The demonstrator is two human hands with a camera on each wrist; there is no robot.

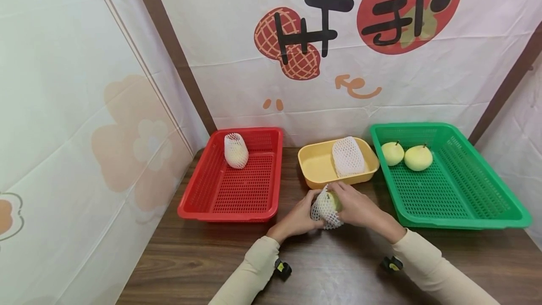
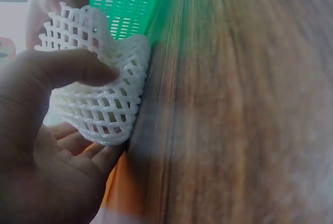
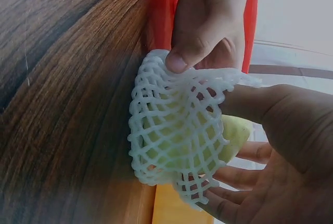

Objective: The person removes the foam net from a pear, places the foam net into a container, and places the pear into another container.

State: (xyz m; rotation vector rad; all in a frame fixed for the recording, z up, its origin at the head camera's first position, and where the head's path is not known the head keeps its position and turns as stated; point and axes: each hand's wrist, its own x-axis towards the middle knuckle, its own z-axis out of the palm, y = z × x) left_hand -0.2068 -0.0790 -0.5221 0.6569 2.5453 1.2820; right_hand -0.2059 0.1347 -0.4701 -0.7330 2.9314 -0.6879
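Observation:
A pale green pear (image 1: 335, 200) sits partly inside a white foam net sleeve (image 1: 326, 213), just above the table in front of the yellow basin. My left hand (image 1: 298, 216) grips the sleeve from the left, its thumb pressing the mesh and its fingers curled beneath, as the left wrist view shows. From the other side, my right hand (image 1: 357, 204) holds the pear's bare end, with the thumb at the sleeve's open edge. In the right wrist view the pear (image 3: 237, 134) pokes out of the mesh between that thumb and the fingers.
A red basket (image 1: 274, 187) at left holds a sleeved pear (image 1: 236, 152). Behind the hands, a yellow basin (image 1: 315, 164) contains white foam sleeves (image 1: 348, 156). At right, a green basket (image 1: 459, 222) holds two bare pears (image 1: 418, 158). A printed cloth hangs behind.

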